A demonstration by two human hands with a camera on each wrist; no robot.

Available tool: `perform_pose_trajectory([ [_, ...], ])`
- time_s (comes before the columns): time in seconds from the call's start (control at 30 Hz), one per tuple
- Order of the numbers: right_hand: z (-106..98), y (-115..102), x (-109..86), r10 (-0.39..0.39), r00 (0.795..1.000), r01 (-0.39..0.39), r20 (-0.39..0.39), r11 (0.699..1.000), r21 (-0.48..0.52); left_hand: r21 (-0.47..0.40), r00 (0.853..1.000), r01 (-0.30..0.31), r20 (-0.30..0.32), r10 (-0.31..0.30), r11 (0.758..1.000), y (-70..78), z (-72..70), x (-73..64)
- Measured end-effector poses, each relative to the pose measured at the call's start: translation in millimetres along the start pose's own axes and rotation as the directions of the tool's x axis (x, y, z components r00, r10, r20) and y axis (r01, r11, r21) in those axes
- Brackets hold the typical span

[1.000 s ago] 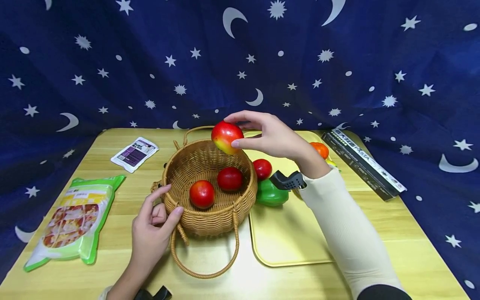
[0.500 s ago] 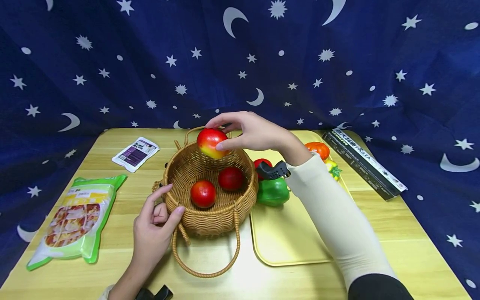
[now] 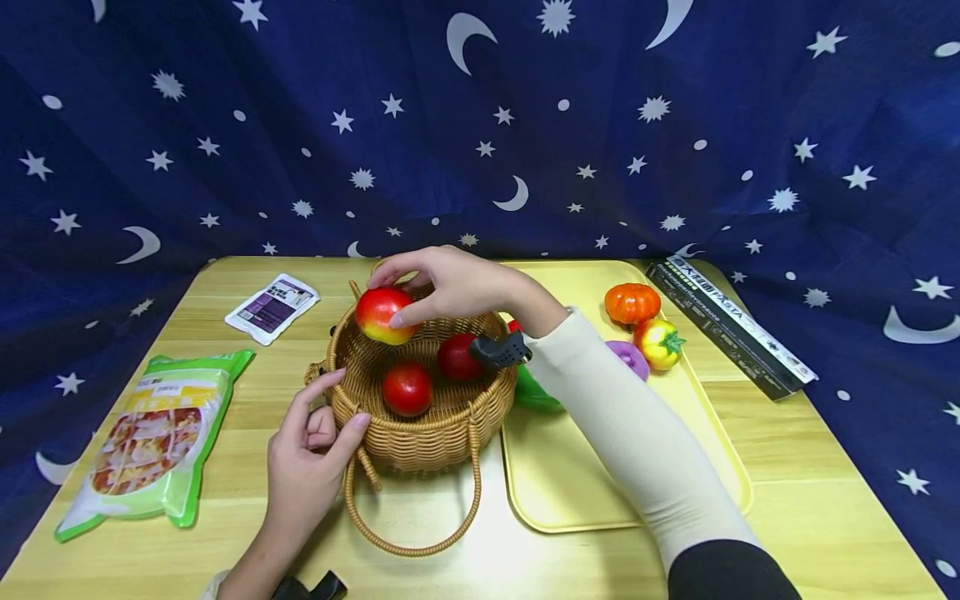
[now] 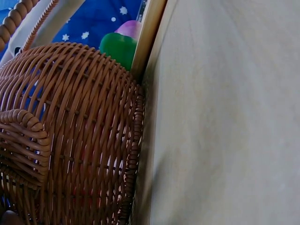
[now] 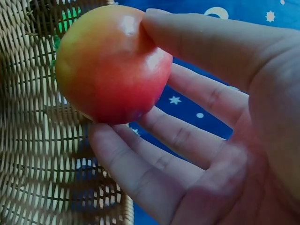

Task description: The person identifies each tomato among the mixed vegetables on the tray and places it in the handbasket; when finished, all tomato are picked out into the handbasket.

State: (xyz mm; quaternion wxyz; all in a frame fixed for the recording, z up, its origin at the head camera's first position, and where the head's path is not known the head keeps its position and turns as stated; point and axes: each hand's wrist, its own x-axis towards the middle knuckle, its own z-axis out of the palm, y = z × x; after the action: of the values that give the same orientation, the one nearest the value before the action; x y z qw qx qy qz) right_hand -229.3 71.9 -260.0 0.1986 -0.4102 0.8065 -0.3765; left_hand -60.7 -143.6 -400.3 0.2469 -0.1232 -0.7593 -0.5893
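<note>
My right hand holds a red-and-yellow fruit over the back left of a wicker basket. In the right wrist view, thumb and fingertips grip the fruit beside the woven wall. My left hand rests at the basket's front left, its thumb and index finger spread apart against the rim. Two red fruits lie inside: one in front, the other, darker, farther right and partly behind the wrist strap. The left wrist view shows mostly the basket's side.
Right of the basket, a yellow tray bears a green pepper, a purple item, an orange pumpkin and a yellow-red fruit. A pasta box lies beyond. Left are a food bag and a pouch.
My right hand has carried the red-and-yellow fruit leftward and lower, from the basket's back right to its back left. My left hand has stayed at the rim.
</note>
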Motion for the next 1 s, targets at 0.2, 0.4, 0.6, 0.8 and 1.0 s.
perform_pose_trajectory([
  [0.2, 10, 7, 9.5, 0.001, 0.999, 0.000, 0.032, 0.999, -0.033, 0.004, 0.999, -0.036, -0.010, 0.036, 0.999, -2.4, 0.7, 0.7],
  [0.4, 18, 11, 12.7, 0.038, 0.998, -0.027, 0.059, 0.983, -0.181, 0.016, 1.000, -0.003, -0.007, 0.003, 1.000, -1.1, 0.3, 0.2],
  [0.6, 25, 18, 16.5, 0.070, 0.994, -0.047, 0.082, 0.965, -0.258, 0.015, 1.000, 0.007, -0.001, -0.007, 1.000, -0.1, 0.0, -0.7],
  [0.8, 28, 24, 18.4, 0.141, 0.986, -0.104, 0.093, 0.942, -0.320, 0.011, 1.000, 0.026, 0.005, -0.026, 1.000, 2.0, -0.1, -0.3],
  [1.0, 28, 25, 17.9, 0.181, 0.979, -0.139, 0.089, 0.927, -0.349, 0.018, 0.999, 0.051, 0.005, -0.051, 0.999, 1.7, -0.6, -0.7],
])
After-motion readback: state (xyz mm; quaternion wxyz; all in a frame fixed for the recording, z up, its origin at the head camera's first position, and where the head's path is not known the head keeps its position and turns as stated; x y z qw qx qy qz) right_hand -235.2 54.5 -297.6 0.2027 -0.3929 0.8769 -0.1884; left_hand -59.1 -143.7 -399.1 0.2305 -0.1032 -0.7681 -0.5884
